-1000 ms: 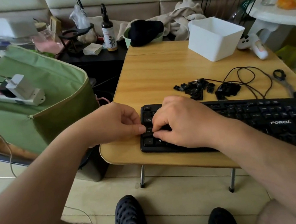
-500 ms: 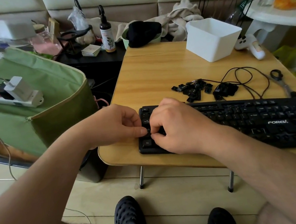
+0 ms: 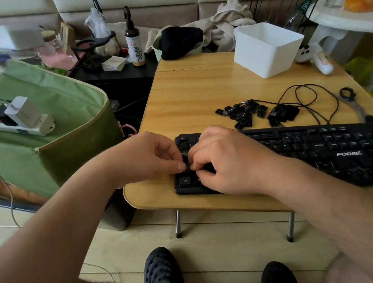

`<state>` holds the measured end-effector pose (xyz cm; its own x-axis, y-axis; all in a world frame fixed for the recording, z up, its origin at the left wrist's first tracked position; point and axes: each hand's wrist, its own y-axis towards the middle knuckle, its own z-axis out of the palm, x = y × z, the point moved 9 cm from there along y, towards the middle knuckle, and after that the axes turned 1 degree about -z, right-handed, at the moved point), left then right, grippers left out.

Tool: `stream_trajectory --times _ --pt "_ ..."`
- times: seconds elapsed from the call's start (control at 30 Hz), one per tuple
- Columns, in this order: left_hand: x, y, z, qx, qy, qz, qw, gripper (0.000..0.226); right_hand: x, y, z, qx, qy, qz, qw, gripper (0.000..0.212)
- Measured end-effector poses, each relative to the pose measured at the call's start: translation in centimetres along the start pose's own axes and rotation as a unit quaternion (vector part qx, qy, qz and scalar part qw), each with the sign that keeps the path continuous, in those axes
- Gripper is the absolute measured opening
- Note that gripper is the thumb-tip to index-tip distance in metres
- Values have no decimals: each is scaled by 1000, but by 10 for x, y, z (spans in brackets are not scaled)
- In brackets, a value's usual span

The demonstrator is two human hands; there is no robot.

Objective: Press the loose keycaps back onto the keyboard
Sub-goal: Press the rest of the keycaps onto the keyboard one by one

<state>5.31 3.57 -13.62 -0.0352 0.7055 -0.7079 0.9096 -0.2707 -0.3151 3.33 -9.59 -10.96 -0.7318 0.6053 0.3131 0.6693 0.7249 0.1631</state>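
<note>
Keyboard [image 3: 327, 151] lies along the near edge of the desk [image 3: 193, 96]; loose keycaps [image 3: 244, 113] sit piled just behind it. Left hand [image 3: 144, 159] and right hand [image 3: 229, 161] meet over its left end, fingers curled, fingertips together on a key position. Whether either grip is grasping a keycap cannot be told.

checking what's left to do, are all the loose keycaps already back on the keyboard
No, a pile of keycaps lies on the table behind the keyboard, beside its coiled cable.
</note>
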Motion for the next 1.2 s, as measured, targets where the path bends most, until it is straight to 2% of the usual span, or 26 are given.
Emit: stream_trajectory --times 0.37,0.7,0.9,1.2 --pt "6 2 0 -15 -8 -31 999 5 1 -5 -4 -21 19 -28 999 13" --pt "6 1 -1 -14 -20 -26 999 5 0 -3 4 -13 27 -5 1000 11" --pt "4 2 2 -19 -19 -21 999 9 -5 -4 -2 -33 30 4 999 9" --pt "4 1 3 2 -26 -19 999 8 -8 -3 0 -23 50 11 998 9"
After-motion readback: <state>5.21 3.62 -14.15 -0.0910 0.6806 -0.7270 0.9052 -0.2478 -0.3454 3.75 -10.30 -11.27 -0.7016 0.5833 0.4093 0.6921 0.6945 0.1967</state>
